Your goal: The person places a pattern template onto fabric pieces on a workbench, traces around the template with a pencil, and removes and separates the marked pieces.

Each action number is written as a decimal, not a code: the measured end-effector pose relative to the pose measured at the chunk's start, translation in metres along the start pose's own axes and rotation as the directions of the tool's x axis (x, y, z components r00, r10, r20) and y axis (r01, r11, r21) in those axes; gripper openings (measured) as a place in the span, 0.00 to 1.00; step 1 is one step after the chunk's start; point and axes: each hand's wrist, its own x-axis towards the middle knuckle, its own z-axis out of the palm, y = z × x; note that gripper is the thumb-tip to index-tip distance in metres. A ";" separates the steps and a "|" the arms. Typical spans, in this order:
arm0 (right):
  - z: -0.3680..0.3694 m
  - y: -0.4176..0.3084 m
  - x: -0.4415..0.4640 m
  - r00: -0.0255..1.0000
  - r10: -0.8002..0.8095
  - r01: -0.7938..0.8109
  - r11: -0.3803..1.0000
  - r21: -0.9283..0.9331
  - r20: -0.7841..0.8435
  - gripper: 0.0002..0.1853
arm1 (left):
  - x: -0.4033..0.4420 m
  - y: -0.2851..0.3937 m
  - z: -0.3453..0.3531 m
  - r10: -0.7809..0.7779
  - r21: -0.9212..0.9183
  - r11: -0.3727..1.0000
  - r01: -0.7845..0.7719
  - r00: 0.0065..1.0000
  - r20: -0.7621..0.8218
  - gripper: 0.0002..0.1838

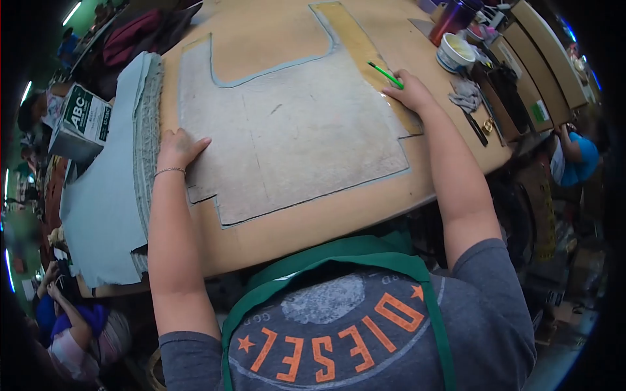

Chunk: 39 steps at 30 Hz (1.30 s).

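Note:
A large pale pattern piece [293, 124] with a yellowish right strip lies flat on the tan table, a light blue fabric edge showing around it. My left hand [179, 150] rests at its left edge, fingers and thumb apart. At the right edge, on the yellowish strip, my right hand [409, 91] holds a green pencil [386, 75] that points up and to the left. Beside my left hand, a stack of light blue fabric [107, 189] hangs over the table's left side.
An ABC box [81, 124] sits on the fabric stack. At the right are a white tub [455, 53], a dark tumbler [454, 23], a grey cloth [465, 96], black scissors [475, 126] and cardboard boxes [535, 72]. Other people are around both sides.

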 end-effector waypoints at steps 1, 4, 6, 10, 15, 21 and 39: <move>0.000 -0.001 -0.002 1.000 0.007 -0.007 1.000 0.002 0.006 0.31 | -0.004 0.002 -0.001 -0.020 -0.003 1.000 0.020 1.000 -0.006 0.36; 0.003 0.005 -0.010 0.995 -0.034 0.038 0.998 0.045 -0.094 0.31 | -0.013 0.006 0.007 0.031 -0.032 0.999 -0.037 0.984 -0.176 0.30; 0.004 0.017 -0.018 0.987 0.061 -0.006 0.936 0.351 -0.147 0.27 | -0.025 0.011 0.019 0.244 -0.031 0.959 -0.281 0.879 -0.409 0.26; -0.008 0.017 -0.067 0.944 0.294 0.070 0.275 0.959 -0.153 0.16 | -0.061 0.056 0.033 0.509 -0.096 0.740 -0.666 0.647 -0.568 0.18; 0.012 -0.008 -0.129 0.898 0.381 0.116 0.275 0.954 -0.219 0.13 | -0.093 0.156 0.035 0.802 -0.131 0.445 -0.886 0.460 -0.381 0.17; 0.025 -0.007 -0.135 0.920 0.245 0.186 0.415 0.890 -0.306 0.09 | -0.102 0.234 0.041 0.867 -0.122 0.436 -0.892 0.452 -0.207 0.36; 0.026 -0.016 -0.134 0.951 0.096 0.176 0.612 0.771 -0.293 0.06 | -0.100 0.243 0.054 0.843 -0.091 0.507 -0.857 0.515 -0.154 0.41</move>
